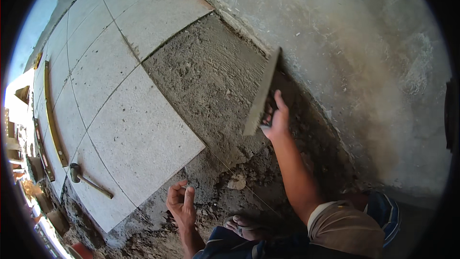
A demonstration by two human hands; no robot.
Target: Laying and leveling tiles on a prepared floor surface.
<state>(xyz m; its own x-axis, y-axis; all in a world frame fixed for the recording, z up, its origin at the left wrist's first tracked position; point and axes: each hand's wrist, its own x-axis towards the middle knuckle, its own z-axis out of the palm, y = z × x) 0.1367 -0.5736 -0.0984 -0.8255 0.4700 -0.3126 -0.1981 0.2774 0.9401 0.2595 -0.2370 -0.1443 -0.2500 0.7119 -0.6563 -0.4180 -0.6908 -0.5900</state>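
My right hand (277, 117) grips the handle of a notched trowel (262, 93), whose long grey blade is tilted up on its edge beside the wall. The trowel is over the right side of a bed of wet grey mortar (201, 67), rough in places and streaked with fine lines toward the wall. My left hand (181, 204) is loosely curled with the thumb raised and nothing visible in it. It hovers over the dark rubble near the front edge of a pale speckled tile (143, 136), which borders the mortar on the left.
More laid tiles (103, 50) stretch left and away. A mallet (91, 181), a yellow level (52, 115) and a darker level (44, 151) lie at the left. A bare concrete wall (354, 57) rises on the right. A thin string (256, 195) crosses the rubble near my foot (247, 229).
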